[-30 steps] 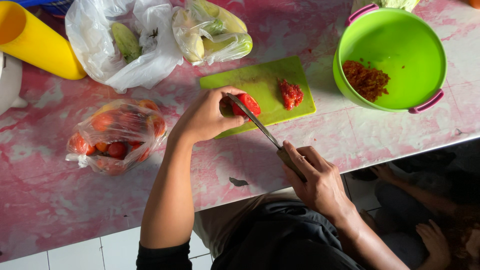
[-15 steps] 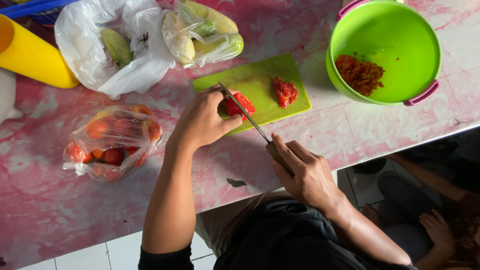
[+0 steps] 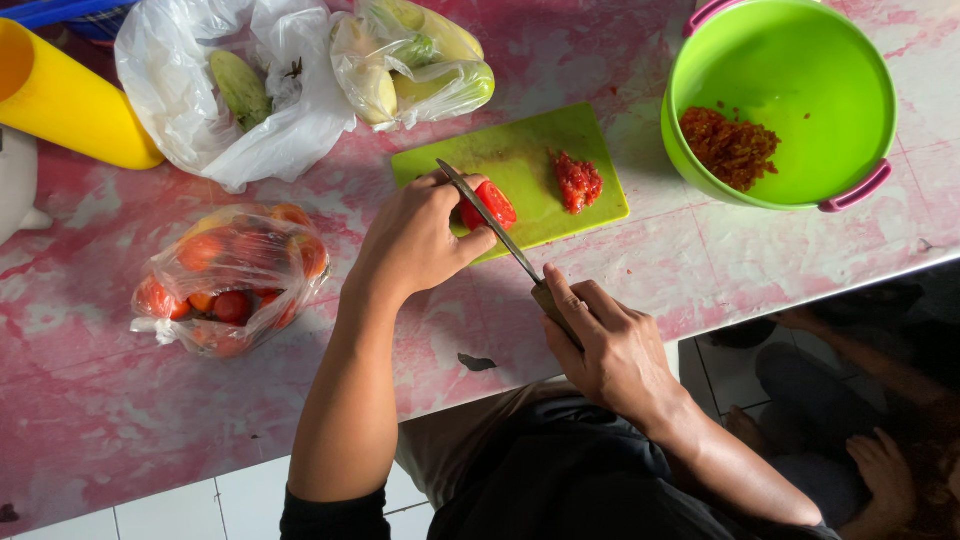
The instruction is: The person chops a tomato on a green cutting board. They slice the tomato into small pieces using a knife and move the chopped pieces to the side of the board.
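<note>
A small green cutting board [image 3: 520, 160] lies on the pink-stained table. My left hand [image 3: 415, 240] pins a red tomato piece [image 3: 490, 205] at the board's near edge. My right hand [image 3: 605, 345] grips the handle of a knife [image 3: 490, 220], whose blade rests across the tomato piece beside my left fingers. A pile of chopped tomato [image 3: 578, 180] sits on the board to the right.
A green bowl with pink handles [image 3: 790, 175] holds chopped tomato at the right. A clear bag of tomatoes [image 3: 230, 280] lies at the left. Bags of green vegetables [image 3: 300, 80] and a yellow container [image 3: 65, 100] stand behind. Another person sits on the floor at lower right.
The view has shifted slightly. My hands and the knife stay on the tomato piece, the blade having moved a little along it.
</note>
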